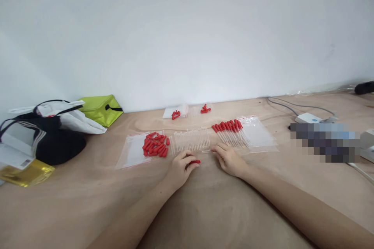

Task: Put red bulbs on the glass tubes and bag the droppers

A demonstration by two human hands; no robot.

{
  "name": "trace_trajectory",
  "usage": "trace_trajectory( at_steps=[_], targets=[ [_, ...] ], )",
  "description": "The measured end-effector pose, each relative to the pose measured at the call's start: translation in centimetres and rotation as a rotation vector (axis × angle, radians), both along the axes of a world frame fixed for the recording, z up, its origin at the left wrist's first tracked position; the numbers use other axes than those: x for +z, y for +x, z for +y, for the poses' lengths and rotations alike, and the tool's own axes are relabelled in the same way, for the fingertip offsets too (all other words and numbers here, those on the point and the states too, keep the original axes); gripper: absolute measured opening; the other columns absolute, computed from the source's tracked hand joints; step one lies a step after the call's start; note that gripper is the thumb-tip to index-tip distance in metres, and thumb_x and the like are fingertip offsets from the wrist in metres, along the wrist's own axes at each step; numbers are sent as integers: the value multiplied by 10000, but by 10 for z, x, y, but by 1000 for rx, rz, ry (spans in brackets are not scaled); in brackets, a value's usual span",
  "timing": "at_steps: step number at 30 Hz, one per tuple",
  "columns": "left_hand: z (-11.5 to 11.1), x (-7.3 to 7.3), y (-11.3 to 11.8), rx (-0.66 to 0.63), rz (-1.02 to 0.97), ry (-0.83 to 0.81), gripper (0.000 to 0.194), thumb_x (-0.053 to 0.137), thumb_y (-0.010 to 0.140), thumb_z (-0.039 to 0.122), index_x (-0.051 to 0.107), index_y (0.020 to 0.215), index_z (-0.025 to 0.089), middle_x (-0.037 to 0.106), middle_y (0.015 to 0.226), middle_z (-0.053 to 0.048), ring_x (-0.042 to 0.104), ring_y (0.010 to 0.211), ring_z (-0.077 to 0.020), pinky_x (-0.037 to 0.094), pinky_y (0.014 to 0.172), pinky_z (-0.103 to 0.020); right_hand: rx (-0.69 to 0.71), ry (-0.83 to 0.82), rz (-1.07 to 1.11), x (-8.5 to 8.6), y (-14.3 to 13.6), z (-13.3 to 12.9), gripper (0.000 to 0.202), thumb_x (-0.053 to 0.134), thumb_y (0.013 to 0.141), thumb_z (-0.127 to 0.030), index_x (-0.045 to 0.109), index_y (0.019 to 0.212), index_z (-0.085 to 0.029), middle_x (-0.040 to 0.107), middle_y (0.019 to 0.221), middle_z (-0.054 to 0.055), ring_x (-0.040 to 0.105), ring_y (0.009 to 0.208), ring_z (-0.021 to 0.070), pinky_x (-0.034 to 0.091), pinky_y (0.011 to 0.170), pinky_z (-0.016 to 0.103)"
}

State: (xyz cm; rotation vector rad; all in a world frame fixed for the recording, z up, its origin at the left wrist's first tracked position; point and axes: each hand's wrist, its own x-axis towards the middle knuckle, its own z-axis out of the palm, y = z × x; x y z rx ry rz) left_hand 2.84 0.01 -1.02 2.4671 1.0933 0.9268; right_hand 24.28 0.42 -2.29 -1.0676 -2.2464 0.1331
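Two bare hands lie close together over a brown tabletop (204,210). The left hand (179,168) pinches one red dropper bulb (195,162) between thumb and curled fingers. The right hand (230,161) has its fingertips bunched at the end of a thin clear tube (205,151); whether they grip it or only touch it, I cannot tell. Beyond them lies a row of clear tubes (191,139), side by side. To its left, a pile of red bulbs (154,144) overlaps a flat, clear zip bag (133,149). To its right, red-capped droppers (231,126) fan out beside and partly over another flat zip bag (260,134). Far left, a lime-green bag (99,108) and a white plastic bag (77,118) hide their contents, near a black cap (60,144).
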Motion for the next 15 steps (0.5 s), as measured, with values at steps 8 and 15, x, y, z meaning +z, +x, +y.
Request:
trace_trajectory(
  at_steps=[8, 15],
  targets=[
    [-1, 5, 1, 38, -19, -30, 92, 518, 815, 231, 600, 822, 188, 638, 794, -24, 584, 782, -164, 462, 720, -291, 82, -29, 3, 2, -4, -4, 194, 343, 875, -177, 532, 915, -173, 612, 850, 52, 546, 776, 140, 332, 717, 295],
    [-2, 6, 1, -37, -38, -58, 136, 461, 838, 209, 591, 812, 185, 629, 770, -26, 581, 727, -146, 461, 668, -259, 134, -71, -1, 4, -3, -2, 236, 349, 872, -175, 579, 917, -195, 633, 816, 33, 550, 748, 136, 293, 728, 306]
  ],
)
